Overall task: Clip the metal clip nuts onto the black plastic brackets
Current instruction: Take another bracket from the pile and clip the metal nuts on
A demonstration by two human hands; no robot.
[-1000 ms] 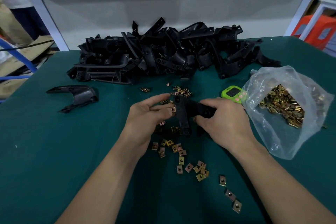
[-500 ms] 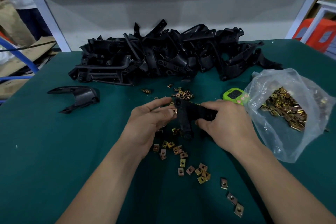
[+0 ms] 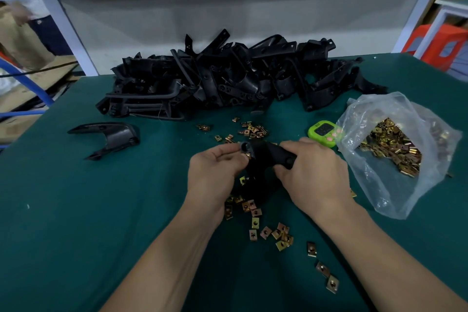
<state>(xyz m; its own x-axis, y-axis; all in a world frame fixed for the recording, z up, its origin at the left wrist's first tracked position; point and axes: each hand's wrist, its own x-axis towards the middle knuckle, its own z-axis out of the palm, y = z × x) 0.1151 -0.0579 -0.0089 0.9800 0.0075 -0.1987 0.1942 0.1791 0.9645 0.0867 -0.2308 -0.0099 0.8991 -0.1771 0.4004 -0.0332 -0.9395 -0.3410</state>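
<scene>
The right grip (image 3: 312,172) curls round the black bracket (image 3: 272,153), held above the counter's (image 3: 76,210) middle, and the left grip (image 3: 214,175) pinches the bracket's left end. Loose clip nuts (image 3: 255,221) lie beneath; bare counter stretches left to the edge.

Black brackets (image 3: 228,78); brass-gold clip nuts (image 3: 281,234); dark green table cover (image 3: 76,210); lime-green timer (image 3: 322,132); clear bag (image 3: 379,177).

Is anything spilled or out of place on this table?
Loose clip nuts lie scattered on the green table, outside the plastic bag that holds the rest. One black bracket lies alone, apart from the pile. Nothing looks damaged.
</scene>
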